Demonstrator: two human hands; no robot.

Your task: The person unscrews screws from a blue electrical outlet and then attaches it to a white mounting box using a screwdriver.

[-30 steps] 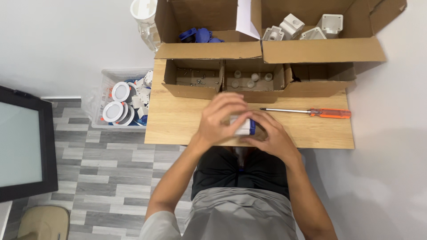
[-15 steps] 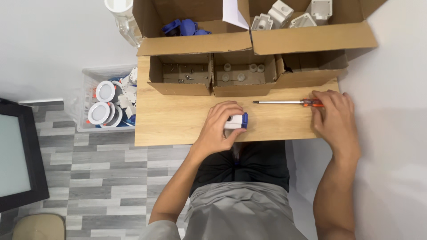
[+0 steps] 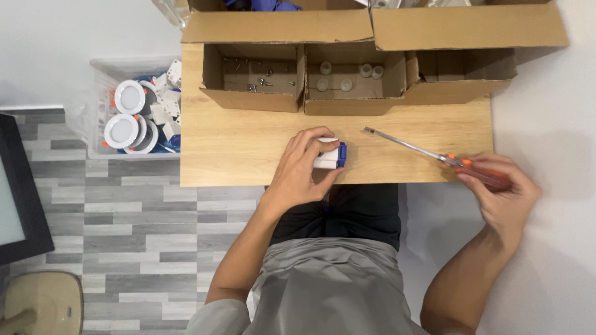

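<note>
Left hand: the left hand (image 3: 302, 169) was curled over a small white block (image 3: 329, 156) on the wooden table (image 3: 242, 149), fingers on top and the thumb pressed against its near side; it was grasping that block, not lying loose.
Block: a short white boxy piece with a blue end cap facing toward the right hand; only its right part showed past the fingers (the rest was hidden under the hand); it sat on the table just in front of the person's body.
Right hand: the right hand (image 3: 501, 193) was closed around the orange handle of a screwdriver (image 3: 434, 154), beyond the table's right end; the grip was firm, with the handle's translucent orange showing between the fingers.
Screwdriver: a long thin metal shaft ran from the right hand up and toward the left hand, its tip ending above the tabletop, near the block but apart from it.
Beyond the hands: three open cardboard boxes stood in a row past the left hand; the screw box (image 3: 256, 75) held small dark screws; the middle box (image 3: 351, 77) held small pale round pieces.
Out past the left hand: a clear plastic bin (image 3: 102, 105) off the table held round white lamps with orange clips.
</note>
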